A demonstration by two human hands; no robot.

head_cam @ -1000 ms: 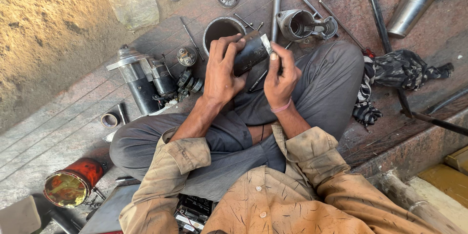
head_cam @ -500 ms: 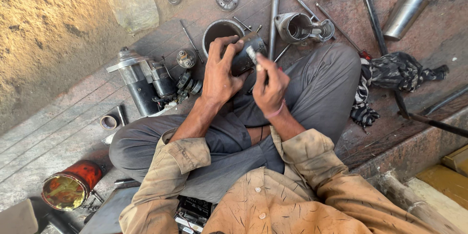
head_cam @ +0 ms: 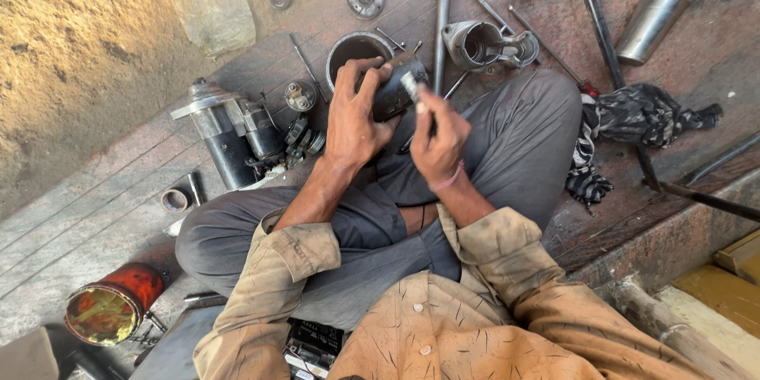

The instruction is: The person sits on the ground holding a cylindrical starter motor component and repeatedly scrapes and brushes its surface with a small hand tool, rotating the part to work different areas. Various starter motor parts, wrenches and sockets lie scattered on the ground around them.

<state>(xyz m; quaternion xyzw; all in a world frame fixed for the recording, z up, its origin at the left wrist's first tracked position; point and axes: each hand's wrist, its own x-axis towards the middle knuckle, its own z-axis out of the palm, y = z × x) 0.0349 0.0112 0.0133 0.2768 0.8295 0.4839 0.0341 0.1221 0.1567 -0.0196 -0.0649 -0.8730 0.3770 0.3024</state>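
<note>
What I can't make out
My left hand [head_cam: 355, 123] covers most of the dark cylindrical part [head_cam: 398, 89]; the small piece [head_cam: 411, 85] my right hand [head_cam: 439, 141] pinches is blurred.

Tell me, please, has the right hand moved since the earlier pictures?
Yes. The right hand has drawn back from the metal housing towards the body, along the dark cylinder held in the left hand.

A worn floor of reddish-brown ribbed planks [head_cam: 95, 214] fills most of the frame, running diagonally from lower left to upper right. In the upper left lies a bank of dry, sandy earth [head_cam: 87, 47], lit by warm, low sunlight. Along the lower right, a raised stone kerb [head_cam: 673, 237] edges the planks, with yellow-painted blocks [head_cam: 736, 269] beyond it in the right corner. Shade covers the lower left of the frame.
</note>
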